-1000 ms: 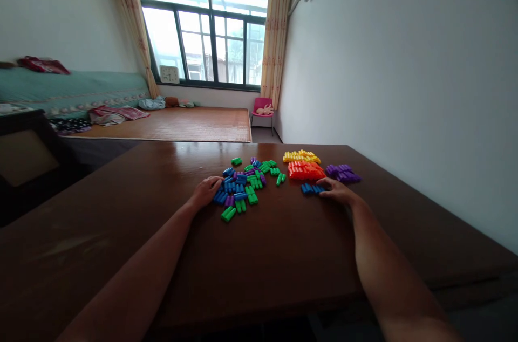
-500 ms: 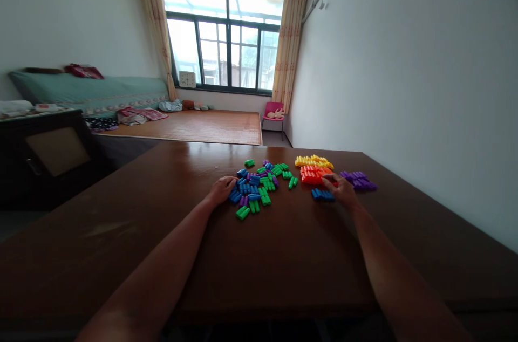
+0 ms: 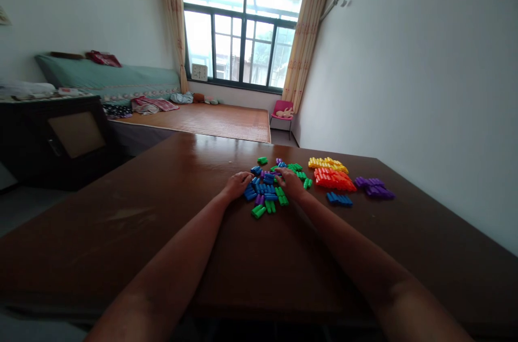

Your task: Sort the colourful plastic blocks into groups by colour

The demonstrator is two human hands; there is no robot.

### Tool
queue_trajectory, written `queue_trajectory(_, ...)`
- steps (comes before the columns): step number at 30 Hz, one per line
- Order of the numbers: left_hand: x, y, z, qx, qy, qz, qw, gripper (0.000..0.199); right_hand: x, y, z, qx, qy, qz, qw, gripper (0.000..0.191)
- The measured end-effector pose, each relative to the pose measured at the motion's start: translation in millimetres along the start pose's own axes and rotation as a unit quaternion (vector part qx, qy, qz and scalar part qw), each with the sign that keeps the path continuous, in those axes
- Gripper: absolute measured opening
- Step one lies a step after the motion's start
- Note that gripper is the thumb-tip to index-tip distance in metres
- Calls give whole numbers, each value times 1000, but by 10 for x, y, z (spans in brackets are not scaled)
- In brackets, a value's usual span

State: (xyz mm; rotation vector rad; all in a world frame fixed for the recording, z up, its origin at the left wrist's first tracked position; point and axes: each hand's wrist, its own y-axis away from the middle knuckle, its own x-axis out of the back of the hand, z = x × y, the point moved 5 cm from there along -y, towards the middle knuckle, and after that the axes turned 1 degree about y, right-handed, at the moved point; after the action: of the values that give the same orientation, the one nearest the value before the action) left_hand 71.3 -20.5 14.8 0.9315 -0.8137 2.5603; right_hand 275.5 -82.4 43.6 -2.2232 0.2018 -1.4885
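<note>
Head view had both bare hands at the mixed pile of blue, green and purple plastic pieces [image 3: 265, 189], right of centre in the frame on the dark wooden table [image 3: 263, 261]. And the left hand [image 3: 238, 185], there it was at the pile's left edge, fingers bent and close together beside the blue pieces; whether they gripped one, the view couldn't tell. Over on the upper right side of the pile, the right hand [image 3: 290, 183] reached in, thumb and fingers curved and slightly parted, any catch hidden beneath them.

Tight quarters, and that looked like the main danger: pieces lay crossed and touching, so a pinch on one could have dragged its neighbours along or flipped them. The palm hid part of the heap, so a wrong colour could easily have been picked up. Further right, the loose green piece [image 3: 307, 183] was near the orange-red block group [image 3: 334, 179], and a low wrist might have nudged it in. Yellow group [image 3: 327, 164] just behind, short blue row [image 3: 339, 199] in front, purple group [image 3: 374, 187] to the right: a trailing forearm could have skewed that blue row.
</note>
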Motion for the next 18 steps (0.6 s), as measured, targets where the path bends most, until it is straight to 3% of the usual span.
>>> queue_trajectory(5,-15,-3,-30,-2,9,1,1000,42,-205,-216,-55,-32,36,-32,998,19)
queue_trajectory(9,-5,-11,-21,5,13,-2,1000,42,48,-138,45,-71,0,14,997,20)
queue_trajectory(13,19,-16,-9,13,15,0,1000,42,489,201,213,-73,54,26,996,21)
queue_trajectory(15,28,-22,-13,17,20,1,1000,43,645,449,287,-55,121,-3,991,20)
queue_trajectory(18,36,-33,-16,13,34,0,999,45,711,811,398,-36,183,-80,979,28)
